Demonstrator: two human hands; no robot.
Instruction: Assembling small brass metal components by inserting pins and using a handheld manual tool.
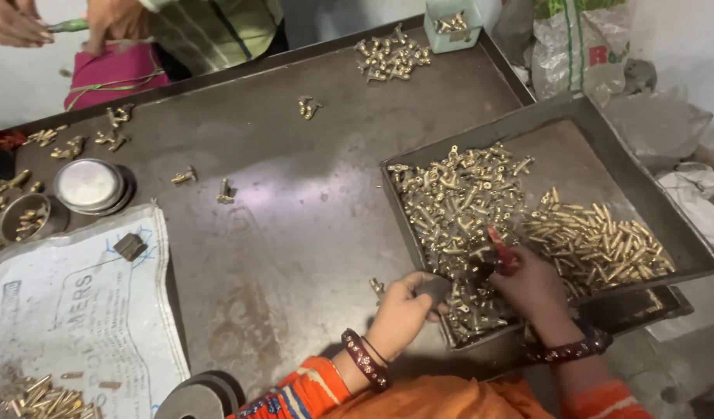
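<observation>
My left hand [403, 310] rests at the near left corner of a dark metal tray [605, 132], fingers curled around a small dark part that I cannot make out clearly. My right hand [532, 283] reaches into the tray and holds a red-handled tool [500, 248] over a heap of small brass fittings [458, 202]. A second pile of brass pins [605, 240] lies in the tray's right half. One loose brass piece [377, 287] sits on the table just left of my left hand.
The tray sits on a large dark metal table [295, 217] with scattered brass pieces [392, 54]. At left lie a round tin lid [88, 186], a small tin of parts [25, 219], a printed white sack [70, 310]. Another person's hands [15, 23] work at top left.
</observation>
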